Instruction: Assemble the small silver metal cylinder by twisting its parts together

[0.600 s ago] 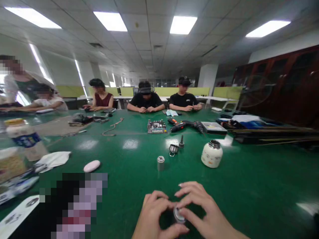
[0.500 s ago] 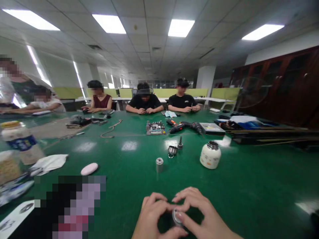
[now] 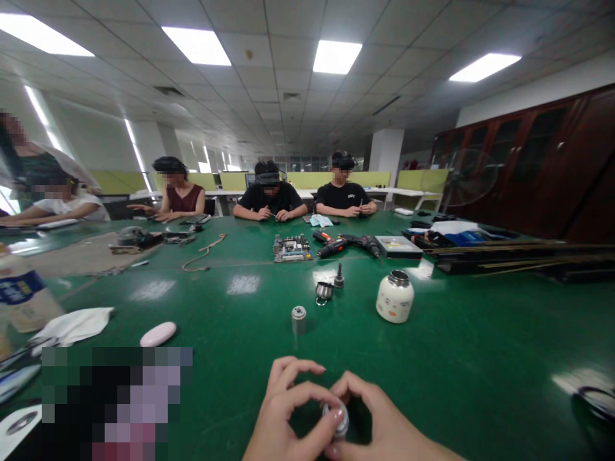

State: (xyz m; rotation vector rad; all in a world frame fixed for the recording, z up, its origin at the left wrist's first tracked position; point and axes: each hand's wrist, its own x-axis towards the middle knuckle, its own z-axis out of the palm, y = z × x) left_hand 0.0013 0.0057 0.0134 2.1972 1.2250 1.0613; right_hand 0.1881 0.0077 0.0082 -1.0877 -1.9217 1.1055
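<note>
A small round silvery metal part [image 3: 336,420] is held low in front of me, just above or on the green table. My left hand [image 3: 293,403] grips it, the thumb on its face and the index finger at its upper edge. From the other side, the curled fingers and thumb of my right hand [image 3: 372,410] close round it. Ahead of both hands stands a small metal cylinder [image 3: 298,321] with holes in its top. Farther back are a metal cup-like piece with a ring [image 3: 324,291] and a dark pointed metal piece [image 3: 339,276].
A cream jar [image 3: 394,298] stands open to the right. Behind lie a circuit board [image 3: 292,248], power drills [image 3: 346,244] and a grey box [image 3: 398,247]. A pink oval case [image 3: 158,334], white cloth [image 3: 79,323] and bottle [image 3: 24,291] are at left. Several people sit across the table.
My left thumb has come onto the face of the metal part, while my right thumb has moved off it to below. The camera view has turned slightly right.
</note>
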